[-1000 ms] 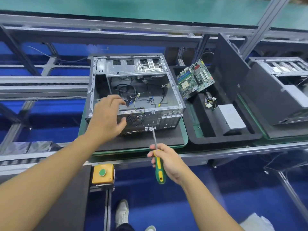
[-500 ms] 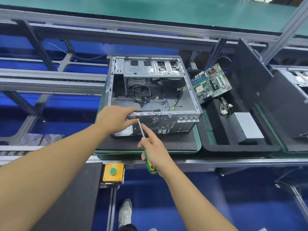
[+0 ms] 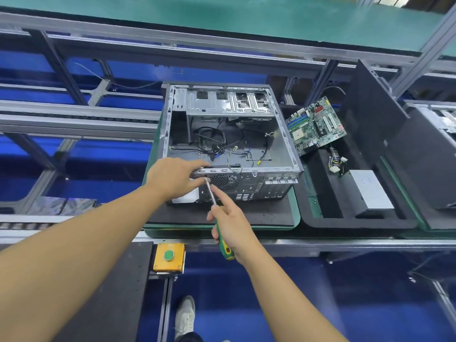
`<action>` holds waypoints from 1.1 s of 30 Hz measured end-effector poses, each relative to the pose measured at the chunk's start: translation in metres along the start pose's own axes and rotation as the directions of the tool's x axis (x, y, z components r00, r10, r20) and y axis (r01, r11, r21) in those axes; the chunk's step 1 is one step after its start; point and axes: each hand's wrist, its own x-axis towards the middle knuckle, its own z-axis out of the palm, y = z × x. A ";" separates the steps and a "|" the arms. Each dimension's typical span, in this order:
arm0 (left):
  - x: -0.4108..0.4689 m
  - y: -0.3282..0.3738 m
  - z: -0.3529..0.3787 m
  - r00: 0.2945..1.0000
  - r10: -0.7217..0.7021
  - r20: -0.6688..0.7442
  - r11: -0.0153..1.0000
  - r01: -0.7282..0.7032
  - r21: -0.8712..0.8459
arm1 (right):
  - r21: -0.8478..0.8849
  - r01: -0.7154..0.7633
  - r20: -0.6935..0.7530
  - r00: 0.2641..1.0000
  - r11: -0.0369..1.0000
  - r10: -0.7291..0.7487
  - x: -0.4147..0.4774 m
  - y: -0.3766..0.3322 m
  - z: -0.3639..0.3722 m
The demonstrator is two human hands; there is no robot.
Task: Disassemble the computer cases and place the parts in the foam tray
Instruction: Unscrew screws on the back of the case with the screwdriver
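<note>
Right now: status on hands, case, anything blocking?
Left hand grips computer case at its rear edge. Right hand holds screwdriver, tip at rear panel beside fan grille. Motherboard and power supply in foam tray. Loose cables inside, clear of the tool.

Two hands: left hand (image 3: 172,180), right hand (image 3: 233,230). One screwdriver (image 3: 226,250). Two computer cases: open computer case (image 3: 276,146), second computer case (image 3: 444,118) at right edge. One foam tray (image 3: 357,222). One motherboard (image 3: 315,124). One power supply (image 3: 370,188). One yellow push-button box (image 3: 169,259).
</note>
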 end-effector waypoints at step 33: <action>0.003 0.002 -0.002 0.999 0.043 0.029 0.998 -0.044 0.034 | 0.366 -0.412 0.203 0.911 0.834 0.360 0.001 -0.032 0.015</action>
